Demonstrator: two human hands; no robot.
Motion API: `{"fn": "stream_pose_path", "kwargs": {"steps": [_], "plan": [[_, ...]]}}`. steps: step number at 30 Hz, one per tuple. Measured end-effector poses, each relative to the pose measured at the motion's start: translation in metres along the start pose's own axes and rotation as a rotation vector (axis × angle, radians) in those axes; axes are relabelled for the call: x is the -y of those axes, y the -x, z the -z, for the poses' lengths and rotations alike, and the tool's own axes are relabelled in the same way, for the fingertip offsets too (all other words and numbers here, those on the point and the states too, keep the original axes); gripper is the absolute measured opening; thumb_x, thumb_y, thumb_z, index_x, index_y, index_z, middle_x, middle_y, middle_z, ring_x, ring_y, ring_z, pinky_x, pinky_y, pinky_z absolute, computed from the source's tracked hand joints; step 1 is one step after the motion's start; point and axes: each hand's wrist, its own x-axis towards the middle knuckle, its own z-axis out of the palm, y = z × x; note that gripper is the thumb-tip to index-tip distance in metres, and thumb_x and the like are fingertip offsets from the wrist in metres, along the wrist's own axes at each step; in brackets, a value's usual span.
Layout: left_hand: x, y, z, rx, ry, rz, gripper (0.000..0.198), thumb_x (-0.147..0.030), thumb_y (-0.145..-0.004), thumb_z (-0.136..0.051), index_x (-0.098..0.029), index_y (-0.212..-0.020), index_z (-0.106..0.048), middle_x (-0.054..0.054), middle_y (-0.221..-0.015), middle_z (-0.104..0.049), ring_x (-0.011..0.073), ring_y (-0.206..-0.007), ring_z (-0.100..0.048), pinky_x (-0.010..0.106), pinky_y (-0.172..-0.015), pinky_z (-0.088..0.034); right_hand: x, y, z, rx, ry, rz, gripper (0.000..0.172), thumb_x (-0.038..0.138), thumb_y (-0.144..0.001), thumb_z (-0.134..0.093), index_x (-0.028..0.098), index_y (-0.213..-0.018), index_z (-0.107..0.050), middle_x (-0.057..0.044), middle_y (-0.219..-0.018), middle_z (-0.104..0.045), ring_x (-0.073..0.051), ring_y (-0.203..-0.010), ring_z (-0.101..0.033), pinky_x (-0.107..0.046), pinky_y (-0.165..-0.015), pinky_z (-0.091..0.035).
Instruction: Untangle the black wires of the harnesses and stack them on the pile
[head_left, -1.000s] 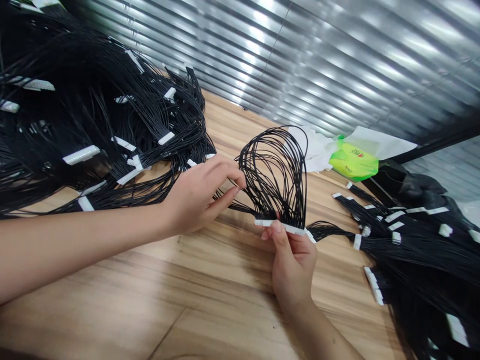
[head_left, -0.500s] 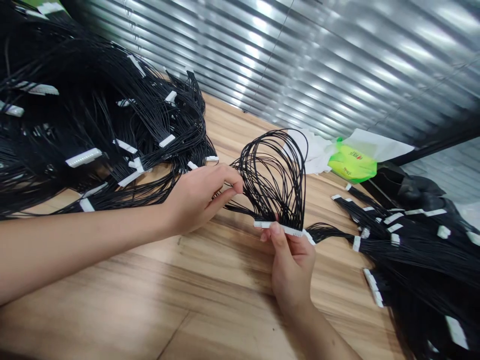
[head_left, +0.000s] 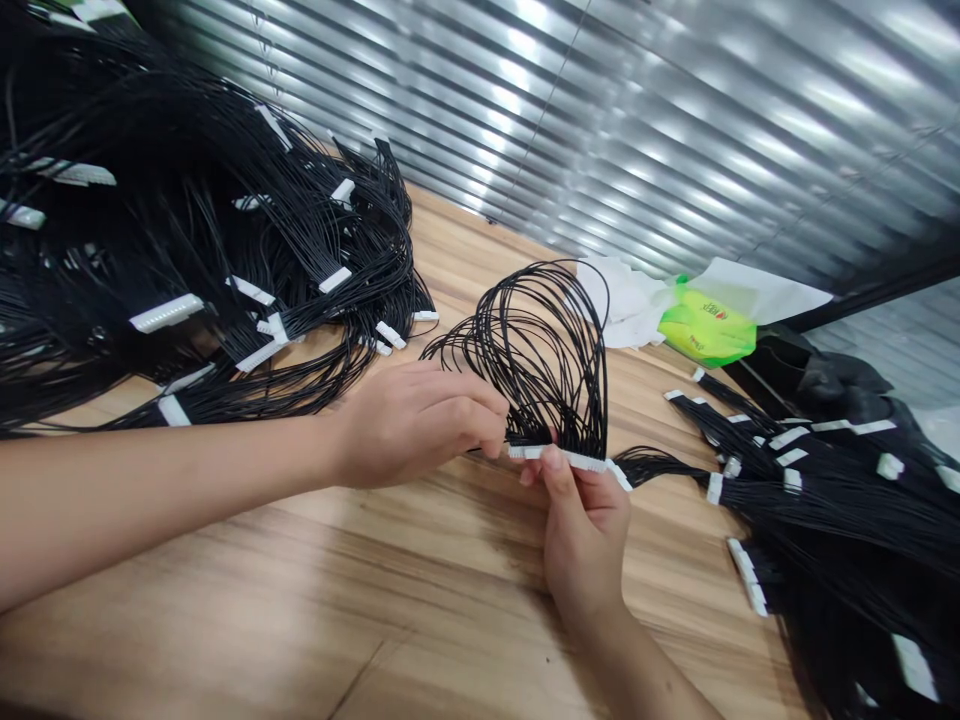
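Note:
A white multi-pin connector (head_left: 574,459) is pinched between the thumb and fingers of my right hand (head_left: 589,530). From its upper edge black wires (head_left: 551,340) rise and arch over in a wide loop. My left hand (head_left: 424,420) is at the connector's left end, its fingers curled together against the base of the wires. Whatever lies between those fingertips is hidden behind the knuckles. Just right of the held connector, a smaller white connector (head_left: 619,474) leads into a thin bundle of wires running to the right.
A large heap of black wire harnesses (head_left: 150,230) with white connectors fills the left. Another pile (head_left: 847,520) lies at the right. Behind are white paper (head_left: 626,305), a green packet (head_left: 709,325) and a corrugated metal wall (head_left: 525,110). Everything rests on a wood-grain table (head_left: 420,590).
My left hand has moved right and slightly down, from beside the wire loop to the connector's left end. The looped wires shifted a little left. My right hand stays in place on the connector.

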Motion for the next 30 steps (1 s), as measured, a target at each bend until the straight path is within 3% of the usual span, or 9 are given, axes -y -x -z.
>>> {"fn": "stream_pose_path", "kwargs": {"steps": [5,8,11,15,16,18,21,23,30], "plan": [[0.002,0.002,0.001,-0.087,0.010,0.047,0.009,-0.011,-0.086,-0.050,-0.020,-0.087,-0.052,0.002,-0.089,-0.065,0.0099,-0.081,-0.062,0.022,-0.067,-0.046,0.000,-0.001,0.000,-0.012,0.016,-0.009,0.021,0.036,-0.081,-0.065,0.019,-0.069,-0.067,0.000,-0.066,-0.068,-0.014,-0.062,-0.057,-0.029,-0.065,-0.045],[0.000,0.003,0.003,-0.145,-0.045,-0.014,0.011,-0.020,-0.079,-0.062,-0.022,-0.086,-0.054,0.003,-0.091,-0.065,0.0116,-0.076,-0.062,0.024,-0.063,-0.047,0.000,-0.003,-0.001,-0.045,-0.012,-0.017,0.020,0.037,-0.082,-0.065,0.019,-0.076,-0.068,-0.001,-0.069,-0.069,-0.014,-0.060,-0.055,-0.029,-0.063,-0.045],[-0.007,0.001,0.004,-0.075,-0.005,-0.243,0.003,-0.024,-0.077,-0.062,-0.025,-0.077,-0.060,-0.001,-0.084,-0.069,0.0109,-0.060,-0.059,0.026,-0.049,-0.043,-0.001,-0.005,0.000,-0.110,-0.032,-0.025,0.021,0.038,-0.081,-0.066,0.018,-0.074,-0.067,-0.001,-0.067,-0.067,-0.013,-0.061,-0.055,-0.028,-0.064,-0.044],[-0.020,0.001,0.004,0.086,0.167,-0.536,0.011,-0.029,-0.081,-0.059,-0.028,-0.071,-0.065,-0.006,-0.091,-0.071,0.0104,-0.053,-0.057,0.026,-0.042,-0.043,-0.002,-0.006,0.001,-0.175,-0.039,-0.034,0.026,0.039,-0.078,-0.069,0.017,-0.064,-0.063,0.002,-0.059,-0.059,-0.012,-0.061,-0.053,-0.027,-0.065,-0.043],[-0.021,0.002,0.003,0.130,0.203,-0.484,0.011,-0.028,-0.084,-0.057,-0.028,-0.075,-0.065,-0.006,-0.093,-0.071,0.0104,-0.054,-0.058,0.025,-0.043,-0.045,-0.002,-0.006,0.001,-0.179,-0.042,-0.030,0.026,0.039,-0.078,-0.069,0.017,-0.064,-0.063,0.002,-0.058,-0.058,-0.012,-0.060,-0.052,-0.027,-0.064,-0.042],[-0.022,0.005,0.001,0.156,0.326,-0.174,0.014,-0.022,-0.090,-0.047,-0.028,-0.089,-0.060,-0.002,-0.096,-0.070,0.0077,-0.052,-0.057,0.021,-0.048,-0.048,-0.001,-0.006,0.001,-0.181,-0.051,-0.009,0.025,0.038,-0.078,-0.069,0.018,-0.066,-0.063,0.003,-0.058,-0.058,-0.012,-0.059,-0.051,-0.027,-0.062,-0.041],[-0.020,0.009,-0.005,-0.002,0.538,0.439,0.016,-0.017,-0.095,-0.038,-0.024,-0.105,-0.050,0.003,-0.101,-0.064,0.0010,-0.042,-0.048,0.014,-0.042,-0.044,0.000,-0.006,0.000,-0.181,-0.061,0.021,0.024,0.036,-0.080,-0.067,0.019,-0.065,-0.062,0.003,-0.058,-0.057,-0.011,-0.058,-0.049,-0.027,-0.061,-0.040],[-0.018,0.008,-0.008,-0.071,0.535,0.655,0.011,-0.021,-0.095,-0.043,-0.020,-0.103,-0.049,0.004,-0.101,-0.061,-0.0006,-0.041,-0.046,0.012,-0.037,-0.039,0.000,-0.006,0.000,-0.172,-0.060,0.028,0.024,0.035,-0.080,-0.067,0.019,-0.064,-0.061,0.004,-0.058,-0.056,-0.011,-0.058,-0.049,-0.027,-0.061,-0.040],[-0.015,0.002,-0.008,-0.027,0.344,0.652,0.011,-0.021,-0.087,-0.059,-0.018,-0.097,-0.061,0.001,-0.095,-0.063,0.0008,-0.051,-0.048,0.011,-0.043,-0.038,-0.002,-0.005,-0.001,-0.162,-0.058,0.023,0.023,0.034,-0.080,-0.068,0.018,-0.065,-0.062,0.003,-0.058,-0.056,-0.012,-0.059,-0.051,-0.027,-0.063,-0.041]]}}
